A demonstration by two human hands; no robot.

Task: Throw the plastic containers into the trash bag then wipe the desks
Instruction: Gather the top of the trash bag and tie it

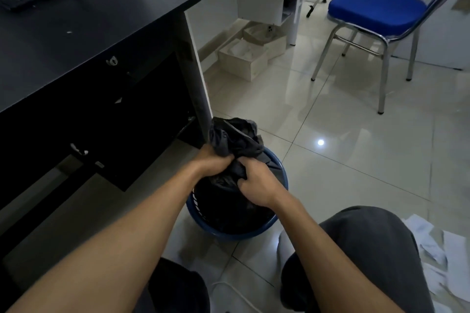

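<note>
We look into a dim, bluish room under soft, even light, with no hard shadows. The glossy floor point(356, 134) shows one small bright glare spot and hazy reflections of the chair point(376, 5) legs. The black desk point(76, 40) front sinks to near-black, so we can barely read its drawers. The trash bag point(236, 140) loses its folds in the same darkness. The left hand point(213, 160) and right hand point(256, 185) look slightly smeared to us. Wide-angle distortion bends the desk edges and stretches the forearms toward the lower corners. The far background is soft.
</note>
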